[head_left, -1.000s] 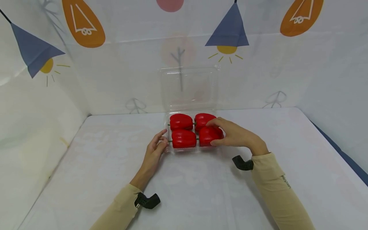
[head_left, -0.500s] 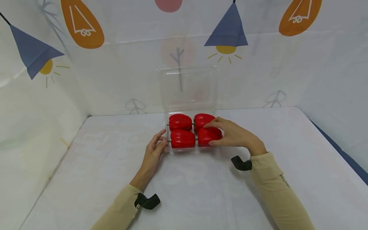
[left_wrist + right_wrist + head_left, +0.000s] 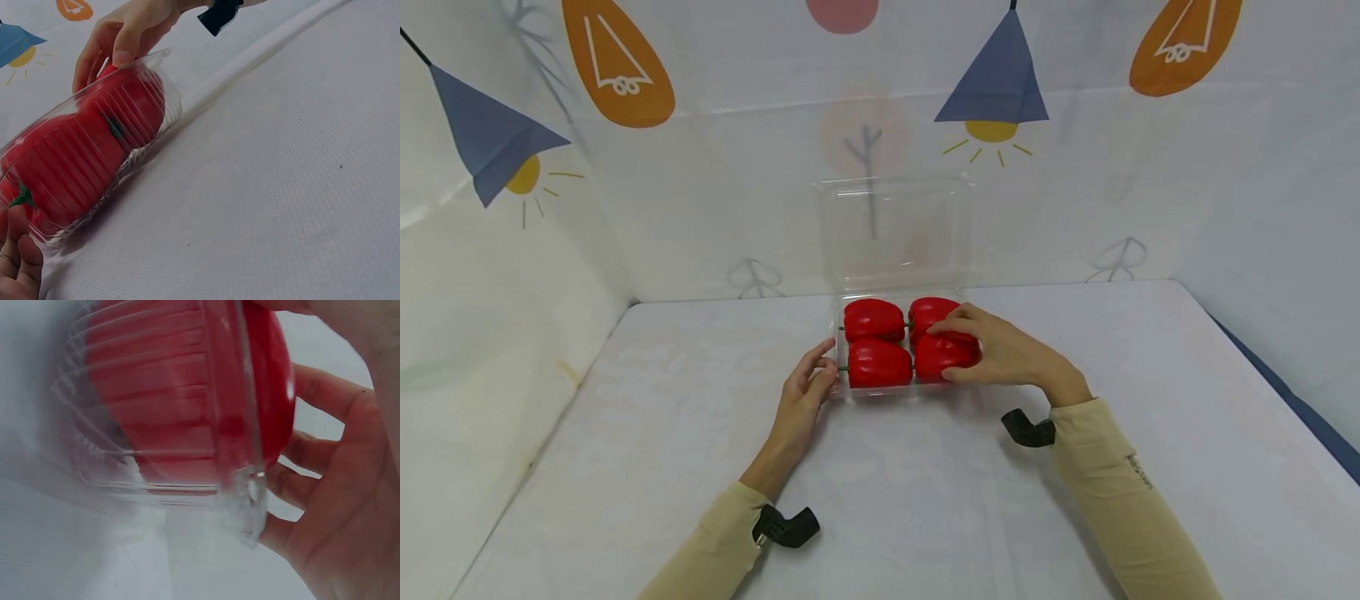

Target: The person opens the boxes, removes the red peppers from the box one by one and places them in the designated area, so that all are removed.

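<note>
Four-sided and clear, a plastic clamshell container (image 3: 891,393) holds several red bell peppers in two rows. My right hand (image 3: 1011,350) grips the front right bell pepper (image 3: 946,357) from above, thumb on its near side and fingers over its far side. That pepper sits inside the container, its top above the rim in the right wrist view. At the container's left edge, my left hand (image 3: 801,396) holds the rim, fingertips close to the stem of the front left bell pepper (image 3: 880,363). Behind them lie two more bell peppers (image 3: 873,320), the right one partly hidden by my fingers.
The container's hinged lid (image 3: 895,233) stands raised against the patterned cloth backdrop (image 3: 700,192). A white cloth covers the table (image 3: 880,500). Black wrist mounts (image 3: 786,527) stick out from both sleeves.
My right hand has shifted slightly left with the front right bell pepper, which now sits closer to the front left one. The left hand stays at the container's edge.
</note>
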Motion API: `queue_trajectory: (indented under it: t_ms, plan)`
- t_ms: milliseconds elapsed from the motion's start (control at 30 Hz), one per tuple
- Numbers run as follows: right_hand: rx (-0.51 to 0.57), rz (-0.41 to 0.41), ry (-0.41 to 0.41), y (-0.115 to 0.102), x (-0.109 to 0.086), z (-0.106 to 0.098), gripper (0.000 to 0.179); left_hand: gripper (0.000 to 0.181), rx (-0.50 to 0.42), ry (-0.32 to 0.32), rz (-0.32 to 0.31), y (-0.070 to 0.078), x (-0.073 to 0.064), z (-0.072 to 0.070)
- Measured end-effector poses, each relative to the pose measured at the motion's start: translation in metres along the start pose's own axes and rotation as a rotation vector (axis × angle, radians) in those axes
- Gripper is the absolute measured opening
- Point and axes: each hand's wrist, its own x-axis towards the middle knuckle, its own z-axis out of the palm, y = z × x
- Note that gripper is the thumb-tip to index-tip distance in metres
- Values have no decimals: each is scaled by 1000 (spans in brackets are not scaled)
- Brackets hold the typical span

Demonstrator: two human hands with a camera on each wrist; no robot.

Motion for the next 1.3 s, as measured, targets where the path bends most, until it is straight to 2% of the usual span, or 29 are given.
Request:
queue_trajectory:
  t_ms: [300, 567, 1033, 1300]
  plan:
    - [91, 2, -3, 3, 2, 4, 50, 43, -41, 10, 2, 1, 1, 2]
    - [137, 27, 2, 10, 2, 8, 51, 45, -34, 21, 10, 1, 2, 4]
    - [174, 48, 9, 14, 4, 7, 52, 47, -49, -6, 49, -1, 2, 2]
    - [185, 37, 11, 14, 4, 7, 50, 45, -57, 11, 33, -1, 2, 3]
